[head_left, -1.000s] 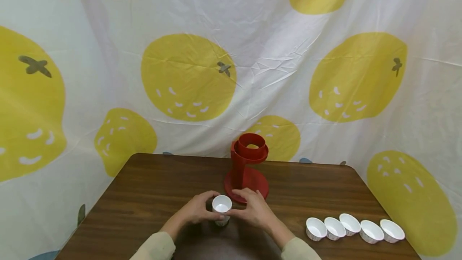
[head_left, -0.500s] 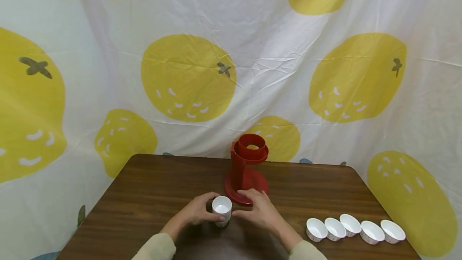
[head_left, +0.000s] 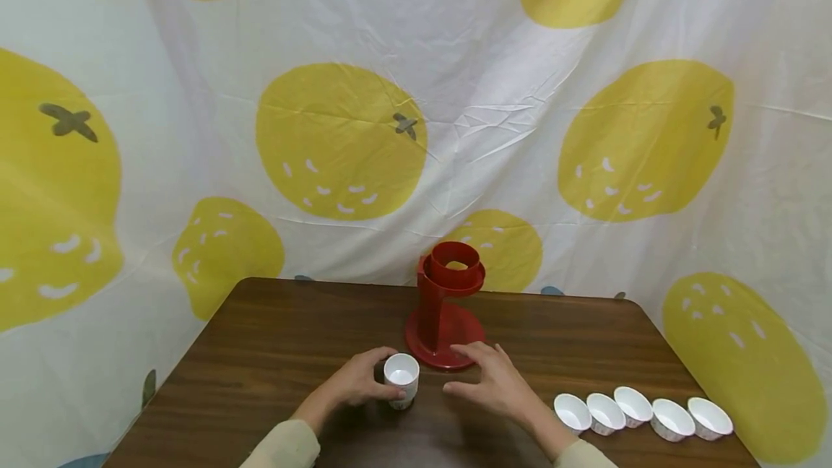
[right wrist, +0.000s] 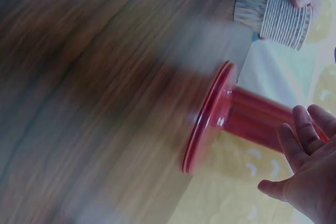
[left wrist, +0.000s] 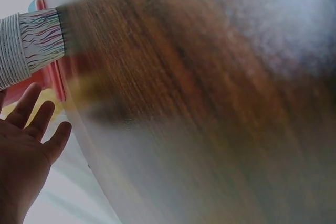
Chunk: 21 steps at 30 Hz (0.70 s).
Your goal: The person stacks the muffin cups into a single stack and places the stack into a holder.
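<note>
A stack of nested paper baking cups (head_left: 402, 374), white inside with a streaky pattern outside, stands upright on the brown table. My left hand (head_left: 356, 381) grips its left side between thumb and fingers; in the right wrist view the thumb lies against the ribbed stack of rims (right wrist: 285, 20). The right hand (head_left: 494, 381) is off to the right of the stack, apart from it, its fingers spread and holding nothing. Just behind that hand is a red stand (head_left: 429, 313) with a round base and a ring-shaped top. The left wrist view shows the patterned stack (left wrist: 42, 40) at its edge.
Several single white baking cups (head_left: 607, 414) sit in a row at the table's right side, near its edge. Behind the wood-grain table (head_left: 305, 316) hangs a white cloth with yellow lemons (head_left: 341, 139).
My right hand has come away from the stack and moved right, its fingers spreading. The left hand and the stack stay in about the same place.
</note>
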Each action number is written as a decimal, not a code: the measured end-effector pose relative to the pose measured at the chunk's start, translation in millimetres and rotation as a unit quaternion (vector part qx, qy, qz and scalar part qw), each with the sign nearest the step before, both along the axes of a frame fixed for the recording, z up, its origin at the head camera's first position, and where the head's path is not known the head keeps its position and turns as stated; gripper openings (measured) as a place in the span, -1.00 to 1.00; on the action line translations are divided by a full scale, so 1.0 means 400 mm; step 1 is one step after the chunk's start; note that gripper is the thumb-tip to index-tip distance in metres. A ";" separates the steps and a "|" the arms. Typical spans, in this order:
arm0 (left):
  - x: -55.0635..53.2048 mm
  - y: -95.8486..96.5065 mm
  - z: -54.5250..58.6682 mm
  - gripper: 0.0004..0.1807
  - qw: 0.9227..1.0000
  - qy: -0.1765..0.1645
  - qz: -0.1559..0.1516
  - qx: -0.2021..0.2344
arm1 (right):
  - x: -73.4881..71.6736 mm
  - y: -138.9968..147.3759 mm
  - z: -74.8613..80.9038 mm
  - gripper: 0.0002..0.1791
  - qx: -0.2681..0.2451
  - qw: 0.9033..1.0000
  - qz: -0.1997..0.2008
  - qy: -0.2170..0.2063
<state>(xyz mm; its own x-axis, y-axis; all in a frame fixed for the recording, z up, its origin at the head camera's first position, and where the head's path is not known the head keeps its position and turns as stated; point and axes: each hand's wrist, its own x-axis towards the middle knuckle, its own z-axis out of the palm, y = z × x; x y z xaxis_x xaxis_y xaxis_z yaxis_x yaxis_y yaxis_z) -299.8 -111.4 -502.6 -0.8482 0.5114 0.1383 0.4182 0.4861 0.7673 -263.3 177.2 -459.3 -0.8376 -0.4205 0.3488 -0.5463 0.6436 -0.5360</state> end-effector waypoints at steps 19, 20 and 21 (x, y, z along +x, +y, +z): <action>0.001 -0.001 0.003 -0.32 1.000 -0.002 -0.001 -0.012 | 0.018 0.160 0.009 -0.28 -0.002 0.999 -0.054 0.000; 0.001 0.000 0.003 -0.32 1.000 -0.001 -0.001 -0.014 | 0.019 0.169 0.009 -0.29 0.001 0.998 -0.057 0.003; 0.001 0.000 0.003 -0.32 1.000 0.000 -0.001 -0.015 | 0.021 0.177 0.008 -0.29 0.004 0.998 -0.061 0.007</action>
